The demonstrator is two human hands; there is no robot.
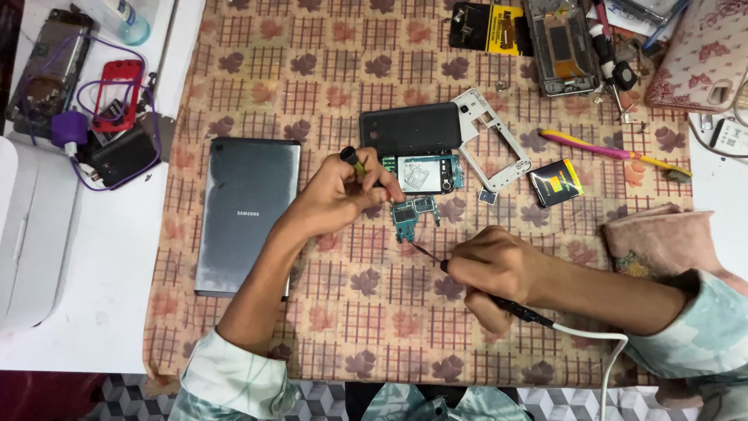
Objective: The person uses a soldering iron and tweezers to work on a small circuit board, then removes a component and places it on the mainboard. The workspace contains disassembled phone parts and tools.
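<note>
Bench is covered by a beige cloth (327, 312) with a check and leaf print, white tabletop (109, 257) showing on the left. Left hand (339, 196) is clenched around a thin tool with a yellow-green handle (352, 161), tip end hidden behind the fingers, pointing toward the small green circuit board (413, 214) lying on the cloth at centre. Right hand (495, 273) grips a black-handled soldering iron (520, 310) pen-style; its thin tip (423, 251) sits just below the board's lower edge, can't tell if it touches. White cable (600, 343) runs from the iron's back end down off the bottom edge. Just above the board: an opened phone body (425, 173) with a metal shield and exposed green board, touching a dark back cover (411, 129) above it and a white phone frame (492, 140) to the right. Grey tablet (248, 210) lies face down on the left, under the left forearm's edge. Black-and-yellow battery (555, 182) sits right of the frame, pink-and-yellow toothbrush (615, 153) beyond it. Another stripped phone chassis (561, 47) at top right. Far left: red phone frame (118, 93), purple cable (101, 117), white box-shaped device (35, 234).
</note>
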